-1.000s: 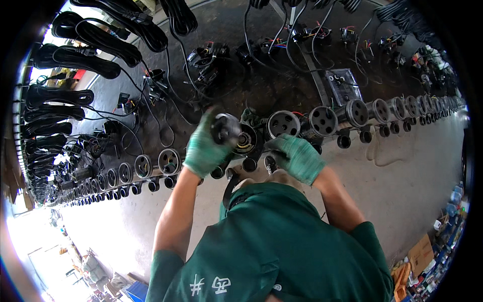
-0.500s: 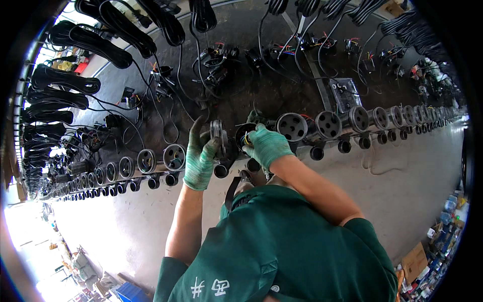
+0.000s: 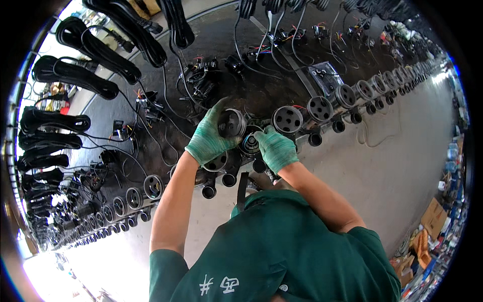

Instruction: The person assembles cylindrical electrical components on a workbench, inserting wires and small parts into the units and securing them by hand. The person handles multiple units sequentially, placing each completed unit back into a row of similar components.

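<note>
My left hand (image 3: 210, 137), in a green knit glove, grips a round black cap (image 3: 232, 123) with holes in its face and a ridged edge. The cap is tilted beside an open black cylindrical housing (image 3: 250, 146), in which coiled or ringed parts show. Against the right side of that opening, my gloved right hand (image 3: 278, 150) is closed on the housing's rim; its fingertips are partly hidden. To the right stands another housing with a holed cap (image 3: 287, 120). Below my left hand another capped housing (image 3: 216, 162) is partly covered.
A long row of capped black housings with short side pipes (image 3: 315, 139) lines the bench edge both ways. Bundled black cables (image 3: 75, 76) hang at the left and far side, their leads trailing onto the dark bench (image 3: 241, 93). A clear flat box (image 3: 326, 78) lies farther back.
My left hand has turned the cap from edge-on to face up and brought it closer to the open housing. My right fingers have drawn back toward the rim. The view has rotated.
</note>
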A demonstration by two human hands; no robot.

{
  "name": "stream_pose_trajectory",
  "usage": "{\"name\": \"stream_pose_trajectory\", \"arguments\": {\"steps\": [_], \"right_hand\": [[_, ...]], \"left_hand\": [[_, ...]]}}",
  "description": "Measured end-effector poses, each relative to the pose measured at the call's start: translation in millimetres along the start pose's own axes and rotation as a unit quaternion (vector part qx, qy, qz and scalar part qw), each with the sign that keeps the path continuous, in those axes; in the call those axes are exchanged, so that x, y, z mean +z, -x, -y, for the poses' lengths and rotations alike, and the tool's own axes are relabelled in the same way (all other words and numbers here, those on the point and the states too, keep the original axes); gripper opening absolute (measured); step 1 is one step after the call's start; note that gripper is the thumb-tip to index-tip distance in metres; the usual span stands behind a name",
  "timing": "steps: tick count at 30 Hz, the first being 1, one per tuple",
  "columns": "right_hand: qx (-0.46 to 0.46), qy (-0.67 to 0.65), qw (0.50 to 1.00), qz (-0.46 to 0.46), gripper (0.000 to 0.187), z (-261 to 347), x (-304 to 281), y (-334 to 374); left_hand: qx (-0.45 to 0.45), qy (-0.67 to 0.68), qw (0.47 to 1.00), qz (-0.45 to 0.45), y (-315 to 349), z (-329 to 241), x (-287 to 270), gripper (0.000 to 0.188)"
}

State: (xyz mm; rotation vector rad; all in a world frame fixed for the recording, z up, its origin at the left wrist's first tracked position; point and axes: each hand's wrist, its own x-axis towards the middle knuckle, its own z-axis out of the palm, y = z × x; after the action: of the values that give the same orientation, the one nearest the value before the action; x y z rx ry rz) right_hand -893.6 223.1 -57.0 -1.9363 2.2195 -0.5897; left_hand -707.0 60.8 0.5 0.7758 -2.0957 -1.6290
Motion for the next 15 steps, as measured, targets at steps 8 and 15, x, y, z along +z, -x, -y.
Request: {"name": "stream_pose_trajectory", "arguments": {"steps": [8, 15], "right_hand": [[0.117, -0.11, 0.976, 0.148, 0.05, 24, -8, 16], [0.204, -0.277, 0.919, 0.193, 0.061, 41, 11, 16]], "left_hand": [[0.083, -0.273, 0.956, -0.068, -2, -8, 15, 0.114], [0.153, -0.282, 0.944, -0.083, 5, 8, 23, 0.114]]}}
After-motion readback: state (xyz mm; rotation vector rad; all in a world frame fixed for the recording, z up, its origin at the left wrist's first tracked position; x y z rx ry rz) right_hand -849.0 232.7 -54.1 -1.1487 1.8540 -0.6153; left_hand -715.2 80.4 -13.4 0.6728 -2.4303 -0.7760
